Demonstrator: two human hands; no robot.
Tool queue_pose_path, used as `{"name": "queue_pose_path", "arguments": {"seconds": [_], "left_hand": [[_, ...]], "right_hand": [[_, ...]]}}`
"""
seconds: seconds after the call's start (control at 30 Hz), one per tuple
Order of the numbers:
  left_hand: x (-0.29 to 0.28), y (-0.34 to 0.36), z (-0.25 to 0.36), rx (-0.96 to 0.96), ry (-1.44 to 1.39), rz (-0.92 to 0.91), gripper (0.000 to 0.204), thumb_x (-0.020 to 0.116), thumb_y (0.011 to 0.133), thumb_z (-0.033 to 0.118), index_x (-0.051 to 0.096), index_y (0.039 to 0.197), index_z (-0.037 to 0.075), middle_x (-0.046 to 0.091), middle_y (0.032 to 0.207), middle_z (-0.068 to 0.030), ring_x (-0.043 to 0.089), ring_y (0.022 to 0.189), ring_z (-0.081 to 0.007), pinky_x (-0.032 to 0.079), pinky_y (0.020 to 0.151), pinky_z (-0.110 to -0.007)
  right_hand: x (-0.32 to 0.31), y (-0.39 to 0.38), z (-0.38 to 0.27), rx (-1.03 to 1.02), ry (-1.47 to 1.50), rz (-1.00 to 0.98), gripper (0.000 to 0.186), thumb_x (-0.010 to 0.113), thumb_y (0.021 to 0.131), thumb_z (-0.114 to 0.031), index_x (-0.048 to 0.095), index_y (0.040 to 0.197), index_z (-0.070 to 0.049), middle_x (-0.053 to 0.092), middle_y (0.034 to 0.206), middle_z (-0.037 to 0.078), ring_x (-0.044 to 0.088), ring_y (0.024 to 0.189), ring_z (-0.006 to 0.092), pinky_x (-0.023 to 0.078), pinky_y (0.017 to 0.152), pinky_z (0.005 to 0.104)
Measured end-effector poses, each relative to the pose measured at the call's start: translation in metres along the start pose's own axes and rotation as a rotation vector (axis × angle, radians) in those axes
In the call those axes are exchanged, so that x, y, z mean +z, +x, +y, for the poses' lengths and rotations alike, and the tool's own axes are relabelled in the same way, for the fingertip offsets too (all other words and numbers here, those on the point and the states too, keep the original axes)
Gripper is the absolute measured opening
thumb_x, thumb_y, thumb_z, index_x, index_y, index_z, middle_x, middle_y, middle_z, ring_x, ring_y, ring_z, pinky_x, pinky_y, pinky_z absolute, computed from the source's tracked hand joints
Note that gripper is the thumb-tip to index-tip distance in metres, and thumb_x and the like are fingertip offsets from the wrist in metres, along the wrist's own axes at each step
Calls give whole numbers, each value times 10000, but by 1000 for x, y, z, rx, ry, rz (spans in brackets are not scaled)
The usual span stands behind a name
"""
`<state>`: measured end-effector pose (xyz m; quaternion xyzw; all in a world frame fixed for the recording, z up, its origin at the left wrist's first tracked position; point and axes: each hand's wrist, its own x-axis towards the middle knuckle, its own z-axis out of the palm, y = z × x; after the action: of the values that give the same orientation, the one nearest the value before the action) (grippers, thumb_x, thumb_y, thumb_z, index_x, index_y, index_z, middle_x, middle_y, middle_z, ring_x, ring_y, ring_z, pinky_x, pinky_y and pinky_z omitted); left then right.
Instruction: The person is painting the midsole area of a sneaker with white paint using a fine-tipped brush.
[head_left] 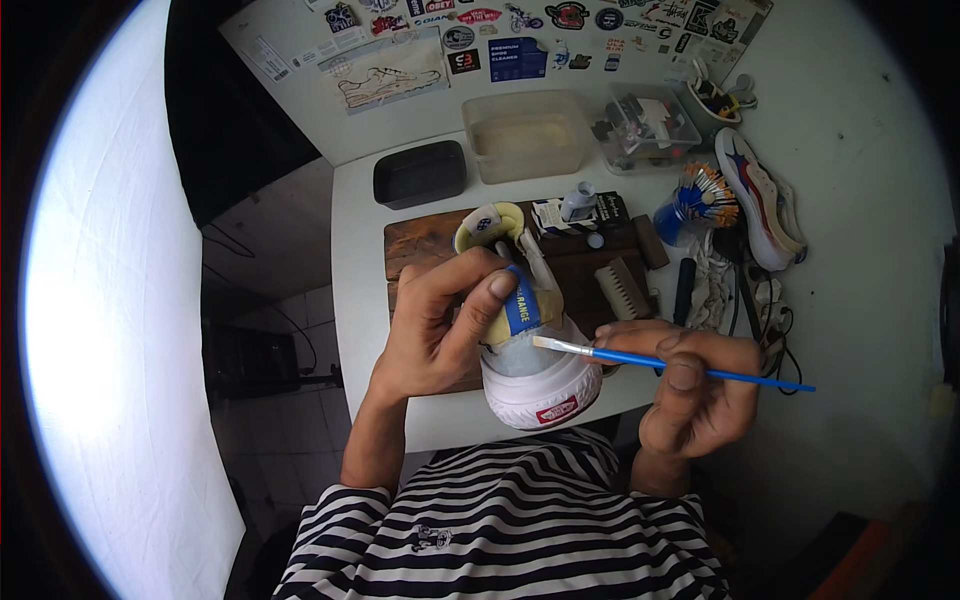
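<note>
1. Table: shoe held over its near edge.
2. Shoe: probably light, soft above, stiffer at the sole, the steadier hold; left hand pinches near its blue band.
3. Brush: right hand grips handle; bristles likely delicate.

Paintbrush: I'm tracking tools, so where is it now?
In the head view, right of centre, the paintbrush is in the right hand, bristles at the shoe.

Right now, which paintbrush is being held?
The blue-handled paintbrush, pinched in the right hand. The other paintbrushes stand bunched together in the blue cup.
</note>
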<state>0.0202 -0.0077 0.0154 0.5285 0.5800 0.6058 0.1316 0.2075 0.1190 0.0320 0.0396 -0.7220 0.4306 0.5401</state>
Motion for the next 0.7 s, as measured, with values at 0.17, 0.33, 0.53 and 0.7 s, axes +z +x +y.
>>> {"name": "queue_pose_path", "arguments": {"seconds": [0.17,0.33,0.53,0.7], "left_hand": [[0,-1,-1,-15,-14,-6,238,607,1047,175,671,921,-17,602,669,-68,562,580,-143,437,556,-297],[0,0,0,-20,-9,-11,240,608,1048,178,671,923,-17,604,671,-69,564,581,-142,439,558,-294],[1,0,2,-27,-10,2,240,612,1046,184,674,916,-7,598,657,-64,562,574,-141,436,555,-295],[0,2,-1,-18,10,-22,244,612,1046,187,672,924,-15,612,665,-73,579,577,-148,446,559,-296]], "right_hand": [[0,-1,2,8,-46,-49,146,530,1046,-42,478,1067,94,700,810,229,760,753,307,670,700,398],[-9,-6,8,31,-64,0,131,537,1035,-26,484,1059,91,702,823,233,759,747,303,668,688,391],[-6,-4,4,28,-48,-3,128,536,1028,-17,483,1056,96,693,822,234,757,741,302,668,679,386],[-8,-1,3,43,-89,-7,126,536,1022,-3,487,1062,106,675,841,218,757,745,302,670,693,391]]}}
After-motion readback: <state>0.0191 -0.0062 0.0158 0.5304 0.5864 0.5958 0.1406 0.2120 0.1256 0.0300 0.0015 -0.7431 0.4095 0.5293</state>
